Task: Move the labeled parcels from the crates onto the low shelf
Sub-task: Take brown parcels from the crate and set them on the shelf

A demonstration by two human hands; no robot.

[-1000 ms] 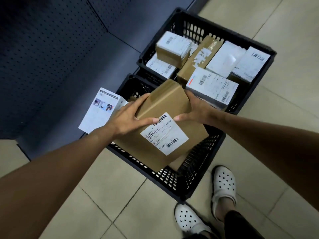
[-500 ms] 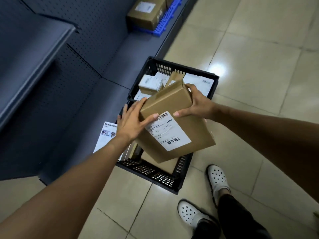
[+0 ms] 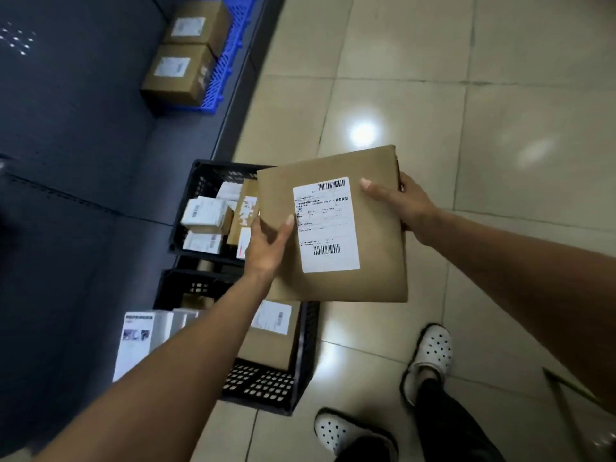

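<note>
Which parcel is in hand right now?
The flat brown parcel with the large white label: left hand and right hand grip its edges. The others lie in the far crate, the near crate or on the shelf.

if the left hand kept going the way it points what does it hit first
The labeled brown parcel: the left hand grips its left edge and points into it. Depth beyond is unclear.

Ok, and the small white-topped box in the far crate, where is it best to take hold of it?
Probably from above, gripping its near and far sides. The box lies on top of other parcels in the far crate, so its upper edges stand free, but a brown carton sits close on its right, leaving little room for fingers there.
</note>
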